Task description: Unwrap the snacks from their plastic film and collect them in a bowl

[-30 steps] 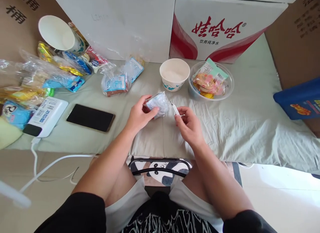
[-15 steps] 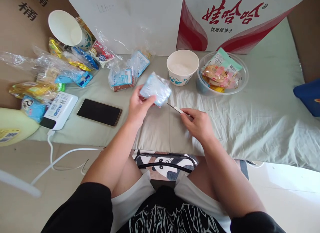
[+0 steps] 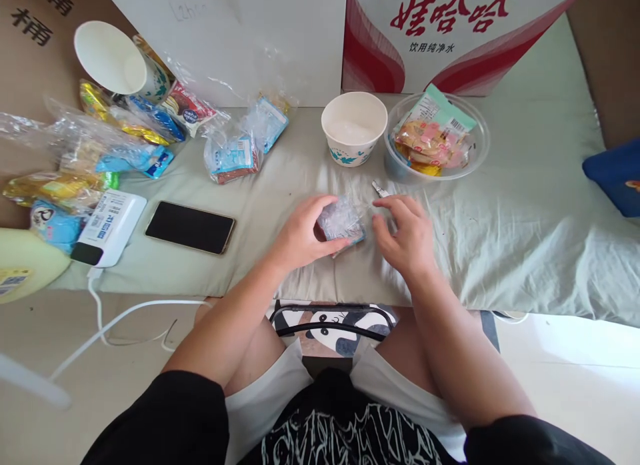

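My left hand (image 3: 303, 235) grips a small square packet (image 3: 342, 218) in clear plastic wrap, with the crinkled clear side up and a blue edge showing below. It is held low over the grey-green cloth. Just to the right is my right hand (image 3: 406, 233), its thumb and forefinger apart beside the loose edge of the wrap. Whether a fingertip touches the film is hard to see. A small knife (image 3: 380, 189) lies on the cloth just beyond the right fingers, partly covered by them.
Behind stand a paper bowl (image 3: 354, 128) and a clear plastic tub (image 3: 477, 152) holding snack packets. Two similar blue-labelled packets (image 3: 233, 157) lie left of the bowl. A phone (image 3: 190, 226), a white device (image 3: 111, 226) with a cable, and several wrapped snacks (image 3: 65, 185) are farther left.
The knife has left my right hand and now lies on the cloth. My left hand has lowered the packet towards me and right, turning its clear side up.
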{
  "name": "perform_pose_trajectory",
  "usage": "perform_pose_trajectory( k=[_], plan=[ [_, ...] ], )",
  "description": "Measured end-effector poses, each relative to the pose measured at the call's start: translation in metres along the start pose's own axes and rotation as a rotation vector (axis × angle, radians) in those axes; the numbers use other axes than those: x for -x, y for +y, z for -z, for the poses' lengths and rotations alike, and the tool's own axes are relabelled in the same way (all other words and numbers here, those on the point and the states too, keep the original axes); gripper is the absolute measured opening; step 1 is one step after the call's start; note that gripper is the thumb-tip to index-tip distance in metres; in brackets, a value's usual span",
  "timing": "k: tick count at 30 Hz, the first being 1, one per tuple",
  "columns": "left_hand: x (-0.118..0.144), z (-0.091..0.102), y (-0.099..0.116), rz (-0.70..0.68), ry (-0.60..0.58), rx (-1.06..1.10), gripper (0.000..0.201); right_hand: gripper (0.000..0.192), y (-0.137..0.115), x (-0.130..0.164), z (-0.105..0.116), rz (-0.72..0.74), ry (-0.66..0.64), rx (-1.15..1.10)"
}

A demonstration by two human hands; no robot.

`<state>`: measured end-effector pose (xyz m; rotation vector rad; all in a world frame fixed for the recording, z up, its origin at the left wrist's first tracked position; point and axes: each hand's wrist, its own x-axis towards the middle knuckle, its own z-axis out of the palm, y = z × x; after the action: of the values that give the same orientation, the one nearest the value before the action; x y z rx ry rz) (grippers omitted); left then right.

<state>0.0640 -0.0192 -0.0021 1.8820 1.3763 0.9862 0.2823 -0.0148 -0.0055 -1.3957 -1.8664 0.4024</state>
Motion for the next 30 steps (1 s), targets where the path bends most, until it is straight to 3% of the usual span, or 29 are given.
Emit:
perform_pose_trajectory(
  k=[3, 6, 10, 16, 21, 23, 26, 30],
  plan=[
    [-0.001, 0.001, -0.003, 0.135, 0.105, 0.098, 0.026, 0.025, -0.006, 0.0, -0.002, 0.117, -0.149, -0.129],
    [-0.003, 0.002, -0.009, 0.303, 0.266, 0.363, 0.031, 0.033, -0.009, 0.001, -0.004, 0.182, -0.271, -0.171],
    [-0.007, 0.003, -0.011, 0.413, 0.332, 0.592, 0.034, 0.032, -0.009, 0.001, -0.004, 0.14, -0.279, -0.184],
    [-0.01, 0.008, -0.01, 0.41, 0.398, 0.557, 0.027, 0.014, -0.006, -0.002, 0.002, 0.012, -0.016, -0.196],
    [-0.011, 0.013, -0.012, 0.462, 0.338, 0.522, 0.017, 0.016, -0.001, -0.004, 0.006, -0.2, 0.199, -0.14],
    [-0.011, 0.012, -0.013, 0.45, 0.313, 0.515, 0.019, 0.024, 0.0, -0.003, 0.006, -0.149, 0.167, -0.137],
    [-0.011, 0.011, -0.014, 0.397, 0.275, 0.468, 0.028, 0.034, -0.003, -0.002, 0.006, 0.029, -0.012, -0.173],
    [-0.012, 0.012, -0.015, 0.35, 0.306, 0.39, 0.022, 0.022, -0.005, -0.002, 0.004, 0.053, -0.115, -0.161]
  ],
)
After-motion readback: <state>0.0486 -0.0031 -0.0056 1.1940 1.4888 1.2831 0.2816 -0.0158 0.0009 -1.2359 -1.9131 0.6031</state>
